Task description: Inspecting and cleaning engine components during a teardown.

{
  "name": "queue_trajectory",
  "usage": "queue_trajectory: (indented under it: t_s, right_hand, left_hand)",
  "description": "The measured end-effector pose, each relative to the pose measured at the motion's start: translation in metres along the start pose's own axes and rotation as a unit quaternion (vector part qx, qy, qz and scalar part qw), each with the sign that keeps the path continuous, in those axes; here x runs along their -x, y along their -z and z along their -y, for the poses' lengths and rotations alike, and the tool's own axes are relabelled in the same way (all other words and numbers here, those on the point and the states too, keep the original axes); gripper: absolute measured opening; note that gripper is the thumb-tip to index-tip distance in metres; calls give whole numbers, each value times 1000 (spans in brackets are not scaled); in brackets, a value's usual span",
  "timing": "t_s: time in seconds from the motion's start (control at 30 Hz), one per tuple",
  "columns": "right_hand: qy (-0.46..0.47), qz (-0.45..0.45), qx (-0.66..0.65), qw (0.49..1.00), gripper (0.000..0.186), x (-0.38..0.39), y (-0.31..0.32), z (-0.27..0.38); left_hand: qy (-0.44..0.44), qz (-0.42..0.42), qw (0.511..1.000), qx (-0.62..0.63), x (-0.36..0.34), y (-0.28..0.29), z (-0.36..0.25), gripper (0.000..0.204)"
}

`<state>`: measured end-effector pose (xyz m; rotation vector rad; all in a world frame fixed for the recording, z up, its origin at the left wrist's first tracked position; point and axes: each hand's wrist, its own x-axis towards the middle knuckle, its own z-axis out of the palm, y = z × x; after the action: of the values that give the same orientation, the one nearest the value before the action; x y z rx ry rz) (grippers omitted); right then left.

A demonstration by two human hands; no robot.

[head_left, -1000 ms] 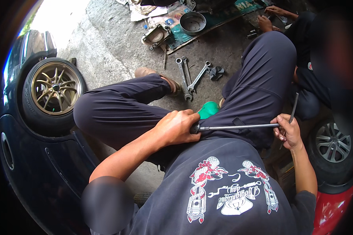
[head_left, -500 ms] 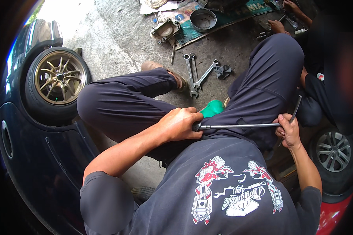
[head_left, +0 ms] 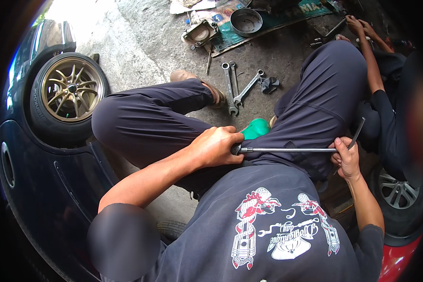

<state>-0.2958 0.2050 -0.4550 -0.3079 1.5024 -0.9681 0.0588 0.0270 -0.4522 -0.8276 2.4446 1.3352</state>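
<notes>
Across my lap lies a long steel T-handle socket wrench (head_left: pixel 291 150). My left hand (head_left: pixel 219 146) is closed around its socket end, which is partly hidden under the fingers. At the other end my right hand (head_left: pixel 345 157) grips the junction with the dark crossbar, which slants up beyond the fingers. Just past my left hand, between my thighs, a smooth green rounded thing (head_left: pixel 256 129) shows; its kind cannot be made out.
Combination wrenches (head_left: pixel 229 89) lie on the concrete by a crumpled dark rag (head_left: pixel 269 85). Beyond sit a round metal pan (head_left: pixel 246 22) and a metal housing (head_left: pixel 200 33). A dark car with a bronze wheel (head_left: pixel 73 89) stands left. A co-worker's arms (head_left: pixel 369 56) reach in far right, above another wheel (head_left: pixel 398 190).
The co-worker at right has leaned and stretched both arms farther away, toward a bar-like tool. My hands and the T-handle wrench have hardly moved.
</notes>
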Motion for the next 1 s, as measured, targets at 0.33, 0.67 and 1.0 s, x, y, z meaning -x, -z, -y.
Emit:
queue_trajectory:
  t_s: [0.33, 0.67, 1.0]
  right_hand:
    - [11, 9, 2, 1000, 37, 3, 3, -2]
    - [97, 11, -94, 991, 38, 17, 45, 16]
    - [328, -96, -328, 881, 39, -6, 50, 44]
  left_hand:
    - [6, 16, 1000, -16, -3, 2, -3, 33]
    - [-35, -67, 996, -45, -19, 38, -16, 51]
    - [-67, -240, 952, 178, -32, 59, -23, 47]
